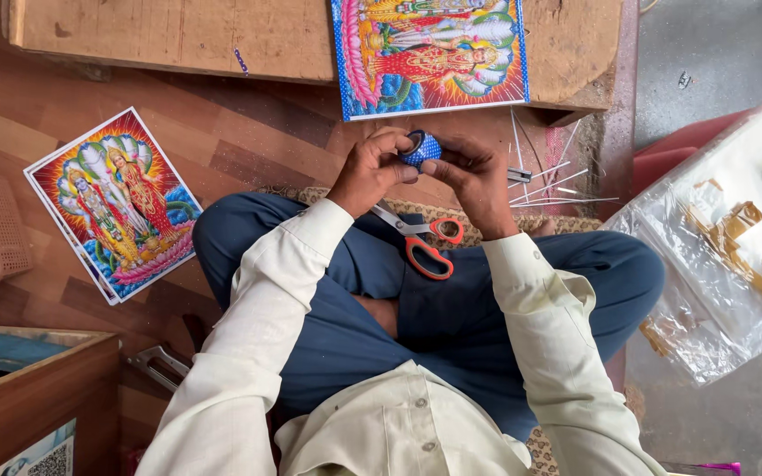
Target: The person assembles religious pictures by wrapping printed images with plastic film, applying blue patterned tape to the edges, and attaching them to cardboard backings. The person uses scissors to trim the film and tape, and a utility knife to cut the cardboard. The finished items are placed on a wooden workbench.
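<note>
I'm holding the blue tape roll [420, 148] at 12 o'clock over my lap, left hand [365, 172] and right hand [474, 176] fingers clamped on it, seemingly picking for its end. Scissors [425, 242] are lying at 6 o'clock, print [429, 53] at 12 on the board [178, 35].
</note>
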The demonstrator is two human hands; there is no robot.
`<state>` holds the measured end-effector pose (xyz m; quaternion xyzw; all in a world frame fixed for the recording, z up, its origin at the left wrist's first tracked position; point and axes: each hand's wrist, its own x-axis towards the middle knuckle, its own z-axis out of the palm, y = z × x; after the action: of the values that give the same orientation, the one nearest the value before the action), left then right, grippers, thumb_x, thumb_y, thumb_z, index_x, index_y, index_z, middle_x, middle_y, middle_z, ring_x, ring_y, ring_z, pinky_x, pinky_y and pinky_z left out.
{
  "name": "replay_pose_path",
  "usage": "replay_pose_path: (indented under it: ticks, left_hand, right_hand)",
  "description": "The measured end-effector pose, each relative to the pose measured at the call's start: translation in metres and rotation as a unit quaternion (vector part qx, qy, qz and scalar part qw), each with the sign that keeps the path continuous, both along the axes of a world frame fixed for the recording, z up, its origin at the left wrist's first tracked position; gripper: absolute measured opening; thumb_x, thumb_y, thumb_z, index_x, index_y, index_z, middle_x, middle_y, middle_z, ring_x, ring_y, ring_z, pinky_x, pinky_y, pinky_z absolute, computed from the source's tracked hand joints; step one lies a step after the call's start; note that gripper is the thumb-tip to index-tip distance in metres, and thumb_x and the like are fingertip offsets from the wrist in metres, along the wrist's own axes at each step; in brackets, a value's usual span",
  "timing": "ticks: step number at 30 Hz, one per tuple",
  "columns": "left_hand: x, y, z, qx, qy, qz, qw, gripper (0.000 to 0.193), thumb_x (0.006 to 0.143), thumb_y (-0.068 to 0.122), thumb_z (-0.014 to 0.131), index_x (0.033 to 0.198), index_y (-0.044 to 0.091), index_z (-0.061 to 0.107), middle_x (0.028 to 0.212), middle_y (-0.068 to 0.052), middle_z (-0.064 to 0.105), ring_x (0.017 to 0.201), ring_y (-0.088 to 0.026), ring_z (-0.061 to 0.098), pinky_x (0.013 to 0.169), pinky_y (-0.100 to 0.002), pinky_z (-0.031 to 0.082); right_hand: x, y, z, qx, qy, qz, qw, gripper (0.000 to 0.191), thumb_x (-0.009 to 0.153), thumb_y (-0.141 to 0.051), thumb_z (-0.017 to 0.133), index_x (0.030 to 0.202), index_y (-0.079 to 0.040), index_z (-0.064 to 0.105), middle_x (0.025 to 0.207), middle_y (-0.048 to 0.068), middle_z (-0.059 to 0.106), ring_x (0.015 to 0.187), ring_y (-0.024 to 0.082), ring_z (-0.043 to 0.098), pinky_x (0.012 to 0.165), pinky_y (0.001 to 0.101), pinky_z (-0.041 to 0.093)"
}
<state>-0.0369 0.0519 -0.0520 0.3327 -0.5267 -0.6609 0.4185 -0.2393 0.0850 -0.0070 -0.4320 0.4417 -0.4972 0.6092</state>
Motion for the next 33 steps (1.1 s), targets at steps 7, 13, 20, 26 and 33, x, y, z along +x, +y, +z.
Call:
replay_pose_path:
  ticks: [7,13,20,26,33]
  left_hand:
    - [-0.005,0.005,0.014,0.018,-0.074,-0.013,0.997,0.024,0.088,0.002,0.077,0.109,-0.003,0.065,0.107,-0.004,0.063,0.094,-0.015,0.069,0.078,-0.028,0.062]
    - [-0.008,0.003,0.024,-0.06,-0.207,0.016,0.976,0.03,0.085,0.025,0.083,0.096,0.0,0.072,0.08,-0.004,0.068,0.073,-0.016,0.066,0.064,-0.032,0.053]
    - [0.001,-0.006,0.019,-0.211,-0.334,0.063,0.917,0.043,0.08,0.04,0.087,0.081,0.0,0.073,0.078,-0.017,0.065,0.07,-0.032,0.065,0.063,-0.044,0.05]
    - [0.077,-0.031,0.019,-0.184,-0.451,0.09,0.869,0.048,0.075,0.04,0.09,0.07,-0.002,0.068,0.078,-0.023,0.064,0.07,-0.041,0.063,0.064,-0.052,0.048]
    - [0.067,-0.026,0.012,-0.057,-0.534,0.19,0.822,0.066,0.074,0.042,0.1,0.063,-0.008,0.057,0.068,-0.029,0.055,0.066,-0.046,0.051,0.063,-0.051,0.043]
  right_hand:
    - [-0.005,0.0,-0.009,0.006,0.076,-0.076,0.994,0.015,0.095,-0.008,0.079,0.102,0.005,0.076,0.09,0.009,0.075,0.081,0.013,0.068,0.075,0.0263,0.055]
    - [-0.006,-0.003,-0.019,0.045,0.027,-0.04,0.998,0.014,0.093,-0.012,0.078,0.094,0.001,0.073,0.087,0.006,0.073,0.08,0.012,0.068,0.075,0.026,0.057]
    - [-0.02,-0.016,-0.053,0.043,-0.04,-0.176,0.983,0.01,0.089,-0.004,0.079,0.09,0.002,0.072,0.085,0.008,0.073,0.078,0.015,0.069,0.076,0.0295,0.059]
    - [-0.084,-0.044,-0.088,-0.072,0.053,-0.397,0.914,0.01,0.091,0.0,0.08,0.089,0.005,0.072,0.089,0.008,0.073,0.076,0.013,0.064,0.072,0.0262,0.052]
    - [-0.089,-0.054,-0.101,-0.012,-0.031,-0.424,0.905,0.008,0.089,0.001,0.077,0.092,0.006,0.071,0.086,0.011,0.075,0.074,0.016,0.071,0.072,0.0284,0.061]
